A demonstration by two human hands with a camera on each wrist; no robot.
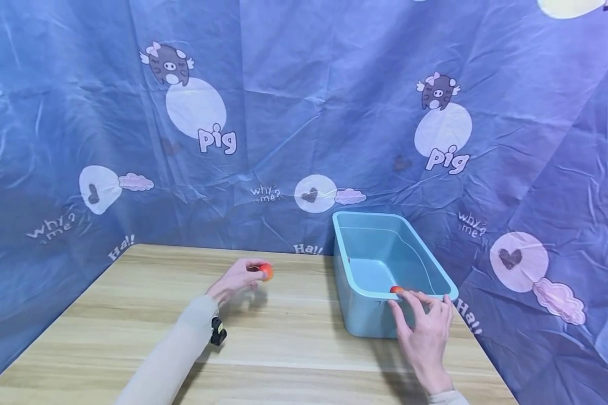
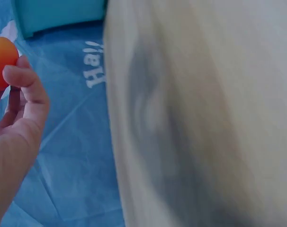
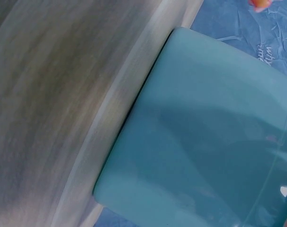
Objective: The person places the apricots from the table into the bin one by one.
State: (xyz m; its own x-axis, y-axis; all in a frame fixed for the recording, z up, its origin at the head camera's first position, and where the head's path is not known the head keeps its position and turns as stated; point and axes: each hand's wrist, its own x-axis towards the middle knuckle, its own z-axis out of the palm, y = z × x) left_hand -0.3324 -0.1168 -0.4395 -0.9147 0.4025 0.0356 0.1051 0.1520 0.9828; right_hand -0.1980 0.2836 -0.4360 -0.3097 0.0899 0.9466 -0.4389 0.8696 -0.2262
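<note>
In the head view, my left hand (image 1: pixel 240 278) pinches a round red-orange fruit (image 1: pixel 266 273) over the table (image 1: pixel 284 337), left of the bin. The left wrist view shows the fruit (image 2: pixel 2 64) at the fingertips of that hand (image 2: pixel 22 113). A light-blue plastic bin (image 1: pixel 365 293) stands at the table's right side. On its near rim, my right hand (image 1: pixel 425 332) holds on, thumb outside the wall and fingers over the edge. Just behind the rim, beside the index finger, shows part of another red-orange thing (image 1: pixel 396 289); the rest is hidden.
A bit of red (image 1: pixel 348 260) peeks out at the bin's inner left wall. Behind the table hangs a blue printed cloth (image 1: pixel 284 140), which also runs along the right side. A small black device (image 1: pixel 218 332) sits on my left wrist.
</note>
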